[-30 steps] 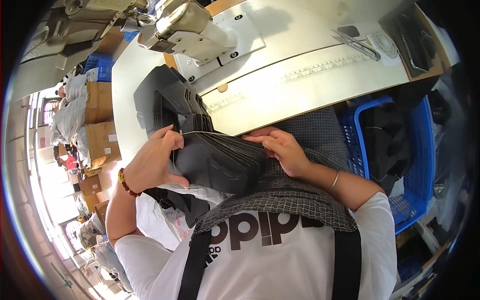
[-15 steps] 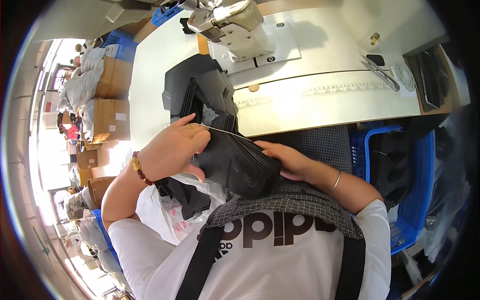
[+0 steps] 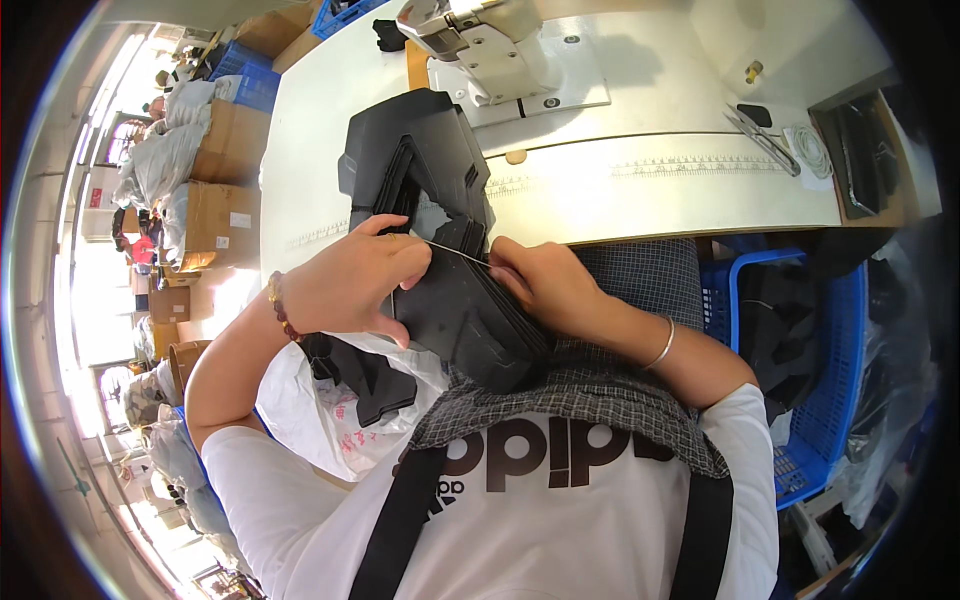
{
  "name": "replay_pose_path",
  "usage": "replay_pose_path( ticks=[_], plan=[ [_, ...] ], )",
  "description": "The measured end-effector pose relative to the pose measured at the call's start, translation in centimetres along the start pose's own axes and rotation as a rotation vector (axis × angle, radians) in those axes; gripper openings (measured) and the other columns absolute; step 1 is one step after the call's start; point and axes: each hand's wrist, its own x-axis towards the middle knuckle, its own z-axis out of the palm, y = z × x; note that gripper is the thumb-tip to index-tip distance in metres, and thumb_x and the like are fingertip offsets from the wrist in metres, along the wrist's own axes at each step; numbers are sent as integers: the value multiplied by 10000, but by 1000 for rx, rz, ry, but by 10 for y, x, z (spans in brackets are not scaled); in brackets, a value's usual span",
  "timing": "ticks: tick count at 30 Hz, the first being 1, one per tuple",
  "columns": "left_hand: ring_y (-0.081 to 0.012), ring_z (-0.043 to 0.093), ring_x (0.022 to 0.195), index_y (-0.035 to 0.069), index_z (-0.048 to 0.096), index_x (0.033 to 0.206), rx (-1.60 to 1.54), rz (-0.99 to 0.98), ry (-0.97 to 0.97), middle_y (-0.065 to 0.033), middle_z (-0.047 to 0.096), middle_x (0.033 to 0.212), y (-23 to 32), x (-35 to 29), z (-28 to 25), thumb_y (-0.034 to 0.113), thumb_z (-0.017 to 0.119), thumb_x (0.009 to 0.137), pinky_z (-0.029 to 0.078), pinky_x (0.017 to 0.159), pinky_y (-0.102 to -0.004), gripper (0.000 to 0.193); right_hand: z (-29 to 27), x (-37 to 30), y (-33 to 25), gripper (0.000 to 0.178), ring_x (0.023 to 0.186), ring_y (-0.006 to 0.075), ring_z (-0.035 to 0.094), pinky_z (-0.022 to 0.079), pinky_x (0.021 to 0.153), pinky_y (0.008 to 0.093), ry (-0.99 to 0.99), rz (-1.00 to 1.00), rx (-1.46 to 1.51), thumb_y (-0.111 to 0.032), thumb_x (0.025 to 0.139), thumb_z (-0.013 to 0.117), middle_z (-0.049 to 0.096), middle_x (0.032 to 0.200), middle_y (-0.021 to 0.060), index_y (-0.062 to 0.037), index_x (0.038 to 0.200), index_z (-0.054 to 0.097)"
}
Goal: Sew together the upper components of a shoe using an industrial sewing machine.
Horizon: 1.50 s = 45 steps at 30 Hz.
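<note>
A thick stack of black, angular flat panels rests partly on the table edge and partly over my lap, its far part forming a bent shape with a gap. Across the stack runs a thin white cord. My left hand lies on the stack's left side, its middle fingers curled at the cord, thumb and index finger spread apart. On the right side my right hand is closed, pinching the cord's other stretch close to the stack's edge. What lies under my left palm is hidden.
A sewing machine stands on the white table beyond the stack. Scissors lie at the far right. A blue crate with black pieces is at my right; a white plastic bag with black pieces is at my left.
My right hand has moved up and left from the stack's lower right edge to the white cord and closed on it. The stack and my left hand have shifted slightly right.
</note>
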Motion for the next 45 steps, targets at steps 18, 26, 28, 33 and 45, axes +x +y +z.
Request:
replay_pose_path(
  ticks=[18, 26, 28, 33, 45],
  plan=[
    [-282, 616, 934, 54, 619, 882, 120, 143, 434, -88, 612, 977, 2, -22, 43, 410, 829, 752, 412, 1116, -545, 433, 6, 5, -10, 167, 705, 444, 647, 490, 635, 488, 58, 145, 75, -173, 1069, 488, 646, 749, 231, -13, 1025, 477],
    [-345, 496, 953, 73, 610, 945, 338, -368, 1046, -99, 526, 1054, 72, -35, 115, 366, 888, 673, 434, 889, -486, 487, 5, 6, -9, 198, 714, 148, 554, 475, 671, 308, 89, 202, 331, -156, 1087, 487, 626, 805, 97, 7, 977, 518],
    [-319, 495, 938, 72, 532, 992, -21, -614, 1195, -113, 503, 1024, 97, -36, 145, 347, 922, 655, 426, 869, -424, 584, 3, 6, -8, 187, 711, 147, 553, 473, 671, 302, 97, 193, 266, -147, 1084, 488, 625, 803, 101, 7, 982, 518],
    [-227, 497, 1204, 36, 444, 1347, -1622, -590, 1075, -88, 521, 1270, 129, -30, 203, 632, 723, 871, 377, 1055, -368, 812, 7, 4, -7, 171, 702, 167, 560, 475, 662, 320, 55, 197, 280, -143, 1078, 497, 625, 802, 114, 4, 992, 519],
    [-261, 585, 1280, 48, 443, 1479, -2359, -381, 1244, -128, 579, 1421, 135, 11, 178, 515, 504, 1048, 464, 1107, -445, 639, 27, -15, -35, 110, 677, 437, 646, 479, 593, 502, 53, 46, 166, -143, 1012, 554, 638, 719, 225, -36, 1001, 533]
  ],
)
